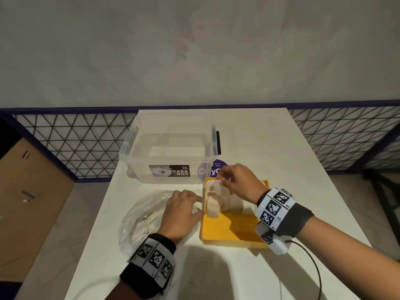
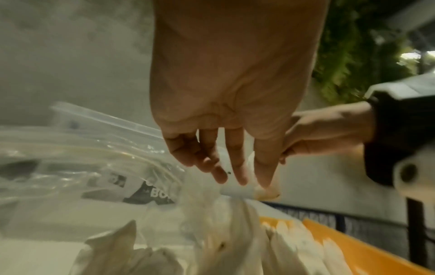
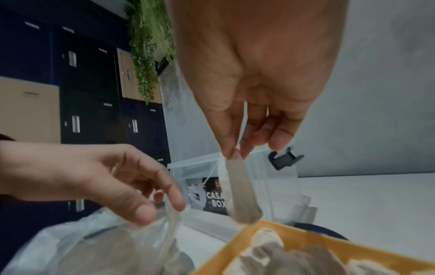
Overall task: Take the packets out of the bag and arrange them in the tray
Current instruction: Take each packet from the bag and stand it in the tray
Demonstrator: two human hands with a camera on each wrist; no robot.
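A yellow tray (image 1: 229,230) lies on the white table and several pale packets (image 1: 216,200) stand in its far half. My right hand (image 1: 223,176) pinches one more packet (image 3: 242,195) by its top between thumb and fingertips. That packet hangs just above the tray's far left corner (image 3: 235,247). Left of the tray lies a clear plastic bag (image 1: 140,217) with more packets inside. My left hand (image 1: 198,205) hovers over the bag's mouth, fingers relaxed and spread (image 2: 235,178). Its thumb touches the bag's rim (image 3: 169,223).
A clear plastic storage box (image 1: 173,152) labelled CASA BOX stands just behind the bag and tray. A purple round item (image 1: 218,167) lies between box and tray. A brown carton (image 1: 28,191) sits on the floor at the left, and mesh fencing runs behind the table.
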